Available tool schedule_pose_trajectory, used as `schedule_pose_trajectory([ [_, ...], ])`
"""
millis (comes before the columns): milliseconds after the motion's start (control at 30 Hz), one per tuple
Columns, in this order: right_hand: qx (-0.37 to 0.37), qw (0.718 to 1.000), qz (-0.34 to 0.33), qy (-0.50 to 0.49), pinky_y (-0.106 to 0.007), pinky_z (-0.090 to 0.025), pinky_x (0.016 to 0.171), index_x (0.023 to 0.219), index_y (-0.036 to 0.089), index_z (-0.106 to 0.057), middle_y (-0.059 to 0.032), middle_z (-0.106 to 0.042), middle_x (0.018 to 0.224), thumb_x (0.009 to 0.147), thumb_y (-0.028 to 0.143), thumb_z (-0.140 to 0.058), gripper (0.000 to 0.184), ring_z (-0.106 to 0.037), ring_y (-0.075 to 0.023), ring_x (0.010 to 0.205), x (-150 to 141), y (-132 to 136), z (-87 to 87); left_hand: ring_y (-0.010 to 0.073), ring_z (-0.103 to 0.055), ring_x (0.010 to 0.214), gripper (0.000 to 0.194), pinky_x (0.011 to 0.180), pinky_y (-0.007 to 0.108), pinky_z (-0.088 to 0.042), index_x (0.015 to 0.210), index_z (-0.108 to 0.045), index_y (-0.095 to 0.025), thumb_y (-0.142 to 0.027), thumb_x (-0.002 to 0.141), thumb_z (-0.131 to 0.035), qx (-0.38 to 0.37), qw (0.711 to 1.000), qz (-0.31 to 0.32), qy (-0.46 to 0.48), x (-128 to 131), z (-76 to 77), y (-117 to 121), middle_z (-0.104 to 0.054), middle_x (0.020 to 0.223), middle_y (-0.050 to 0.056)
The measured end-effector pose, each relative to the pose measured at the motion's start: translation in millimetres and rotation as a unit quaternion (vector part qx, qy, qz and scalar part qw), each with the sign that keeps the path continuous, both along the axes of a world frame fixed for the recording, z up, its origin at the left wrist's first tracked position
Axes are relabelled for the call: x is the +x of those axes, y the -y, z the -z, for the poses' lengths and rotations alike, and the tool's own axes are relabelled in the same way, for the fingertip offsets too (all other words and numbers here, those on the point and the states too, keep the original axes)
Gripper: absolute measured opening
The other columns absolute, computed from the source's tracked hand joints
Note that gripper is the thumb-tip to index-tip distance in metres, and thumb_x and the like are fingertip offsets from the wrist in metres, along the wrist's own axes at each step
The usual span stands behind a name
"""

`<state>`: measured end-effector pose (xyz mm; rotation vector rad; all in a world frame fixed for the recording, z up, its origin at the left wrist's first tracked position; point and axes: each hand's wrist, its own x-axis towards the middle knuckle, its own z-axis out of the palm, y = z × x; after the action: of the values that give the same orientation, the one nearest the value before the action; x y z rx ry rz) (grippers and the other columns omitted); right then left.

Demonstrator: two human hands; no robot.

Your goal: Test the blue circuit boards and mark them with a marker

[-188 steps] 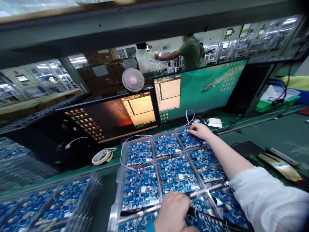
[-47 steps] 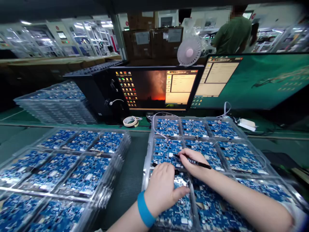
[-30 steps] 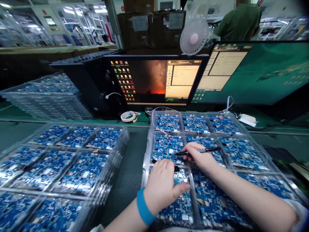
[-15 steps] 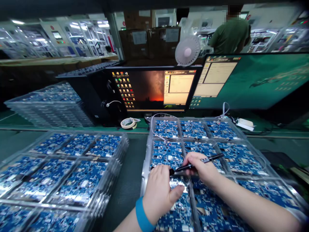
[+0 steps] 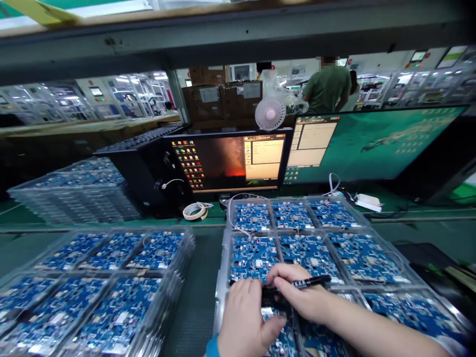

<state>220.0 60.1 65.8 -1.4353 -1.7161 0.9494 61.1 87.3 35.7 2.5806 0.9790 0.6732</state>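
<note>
My right hand [image 5: 297, 292] is closed on a black marker pen [image 5: 312, 281] with white lettering. The pen slants across a clear tray [image 5: 220, 297] of blue circuit boards, and its left end is hidden by my fingers. Beside it, my left hand [image 5: 243, 315] rests over the same tray, fingers side by side and thumb apart. Its fingertips lie at the near edge of a circuit board [image 5: 255, 258] in the second row. A dark part shows between my hands, too obscured to name. A blue band [image 5: 212, 346] circles my left wrist.
Stacked board trays [image 5: 148, 317] stand at left, with another tray stack [image 5: 78, 201] behind. A tape roll [image 5: 195, 211], a computer case [image 5: 145, 173], two monitors [image 5: 226, 163] [image 5: 372, 146] and a small fan [image 5: 270, 114] are at the back. A person [image 5: 327, 89] stands beyond.
My view has tilted up, so the bench appears lower. My right hand has moved closer to my left hand, with the marker pen still in it. My left hand stays over the tray.
</note>
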Motion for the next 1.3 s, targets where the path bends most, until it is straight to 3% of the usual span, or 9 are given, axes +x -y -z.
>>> schedule_pose_trajectory([
  [133,-0.037,0.999,0.001,0.011,-0.026,-0.039,0.077,0.106,0.022,-0.048,-0.0005,-0.057,0.088,0.082,0.03,-0.035,0.028,-0.051,-0.0135,0.083,-5,1,5.4,0.0233,-0.053,0.069,0.076,0.062,0.037,-0.042,0.082,-0.052,-0.015,-0.071,0.07,-0.002,-0.004,0.999,0.036,0.02,-1,2.3,-2,-0.055,0.074,0.009],
  [300,-0.05,0.997,-0.047,0.032,-0.025,-0.035,0.087,0.113,0.029,-0.046,0.0034,-0.052,0.11,0.085,0.026,-0.028,0.033,-0.047,-0.0121,0.099,-12,4,5.1,0.0214,-0.055,0.059,0.077,0.052,0.031,-0.041,0.074,-0.053,-0.016,-0.069,0.071,0.003,-0.013,0.998,0.055,0.031,-3,1.1,-3,-0.058,0.065,0.008],
  [533,0.099,0.981,-0.095,0.138,-0.027,-0.034,0.09,0.116,0.025,-0.045,0.0021,-0.051,0.114,0.079,0.021,-0.032,0.04,-0.046,-0.0136,0.102,-12,9,10.2,0.017,-0.05,0.043,0.08,0.04,0.025,-0.035,0.059,-0.051,-0.016,-0.072,0.068,0.006,-0.046,0.99,0.106,0.082,-3,3.2,-5,-0.053,0.05,0.006],
  [700,0.132,0.972,-0.114,0.156,-0.028,-0.036,0.086,0.11,0.023,-0.052,0.0001,-0.057,0.104,0.077,0.022,-0.032,0.039,-0.05,-0.0149,0.096,-19,8,-0.7,0.0168,-0.053,0.052,0.082,0.05,0.024,-0.043,0.067,-0.057,-0.014,-0.07,0.071,0.003,-0.133,0.965,0.18,0.137,-4,-4.0,-4,-0.057,0.057,0.007],
  [867,0.008,0.984,-0.129,0.125,-0.022,-0.038,0.083,0.114,0.024,-0.049,-0.0005,-0.056,0.107,0.081,0.035,-0.035,0.038,-0.051,-0.0134,0.095,-12,-12,-18.5,0.0185,-0.055,0.063,0.074,0.059,0.026,-0.046,0.083,-0.057,-0.014,-0.061,0.079,0.0,-0.176,0.97,0.065,0.156,-10,-0.2,-1,-0.059,0.069,0.008],
  [967,-0.061,0.972,-0.183,0.134,-0.019,-0.043,0.067,0.118,0.022,-0.043,-0.0009,-0.06,0.093,0.068,0.046,-0.053,0.056,-0.056,-0.0128,0.078,1,-34,-17.4,0.0221,-0.055,0.083,0.068,0.072,0.03,-0.045,0.099,-0.052,-0.015,-0.059,0.08,-0.004,-0.136,0.979,-0.027,0.147,-18,10.9,-4,-0.059,0.086,0.011],
  [1033,-0.047,0.969,-0.133,0.201,-0.019,-0.042,0.06,0.109,0.022,-0.049,-0.0003,-0.06,0.086,0.065,0.044,-0.057,0.05,-0.055,-0.0129,0.071,7,-49,-10.3,0.0238,-0.052,0.092,0.066,0.077,0.033,-0.043,0.107,-0.045,-0.014,-0.06,0.08,-0.008,-0.106,0.985,-0.038,0.128,-22,15.4,-6,-0.057,0.096,0.014],
  [1133,0.016,0.943,0.017,0.333,-0.023,-0.04,0.064,0.092,0.019,-0.056,-0.0029,-0.059,0.086,0.069,0.036,-0.052,0.029,-0.054,-0.0155,0.076,6,-69,4.5,0.0257,-0.05,0.094,0.065,0.079,0.037,-0.041,0.109,-0.042,-0.011,-0.062,0.079,-0.013,-0.072,0.994,-0.008,0.077,-21,15.7,-9,-0.054,0.099,0.016],
  [1300,0.04,0.917,0.091,0.387,-0.029,-0.039,0.066,0.083,0.014,-0.056,-0.0091,-0.058,0.081,0.078,0.038,-0.037,0.031,-0.054,-0.0196,0.076,-9,-85,18.0,0.0262,-0.053,0.082,0.065,0.073,0.04,-0.042,0.092,-0.049,-0.012,-0.064,0.077,-0.014,-0.016,1.0,0.015,-0.015,-8,11.9,-8,-0.056,0.085,0.013],
])
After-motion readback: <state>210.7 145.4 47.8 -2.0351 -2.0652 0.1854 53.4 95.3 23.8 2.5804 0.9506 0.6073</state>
